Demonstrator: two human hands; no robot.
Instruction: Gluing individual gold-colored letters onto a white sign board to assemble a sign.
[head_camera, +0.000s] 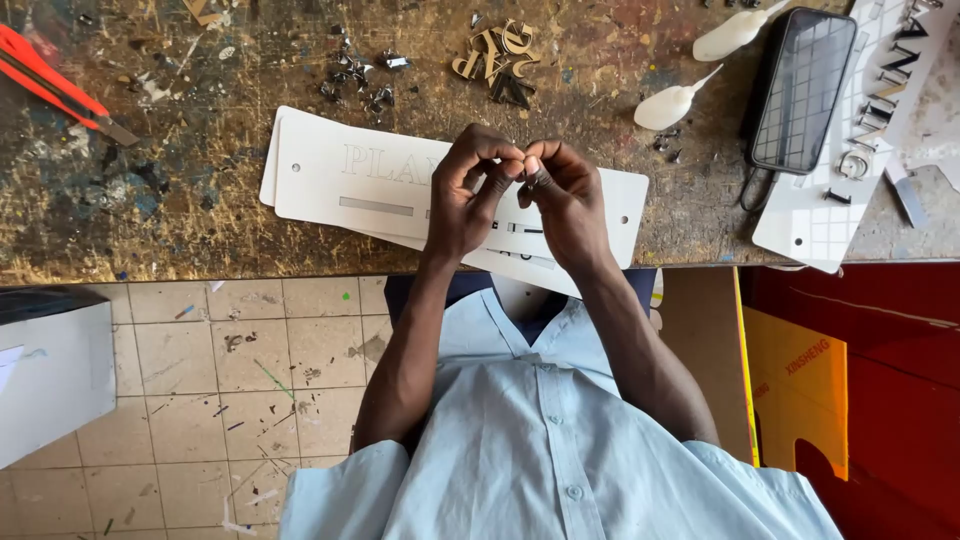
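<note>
White sign plates (370, 185) lie stacked at the workbench's (150, 200) near edge, under your hands. Your left hand (462, 195) and right hand (565, 200) meet above them, fingertips pinching a tiny dark piece (528, 180) together.

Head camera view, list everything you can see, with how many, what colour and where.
flat white plastic sign plates: a stack of at least two, white with cut-out letters, bench edge under the hands
small cut-out letter pieces: a small pile, tan and dark, upper middle of bench
red utility knife: one, red, upper left
white plastic spoon-shaped pieces: two, white, upper right
black phone: one, black, upper right
white lettered panel: one, white, under the phone
paint-stained wooden bench: one, brown
white box: one, left on tiled floor
yellow sheet: one, lower right
left hand: pinch grip on a tiny piece, too small to identify
right hand: pinching the same piece
</note>
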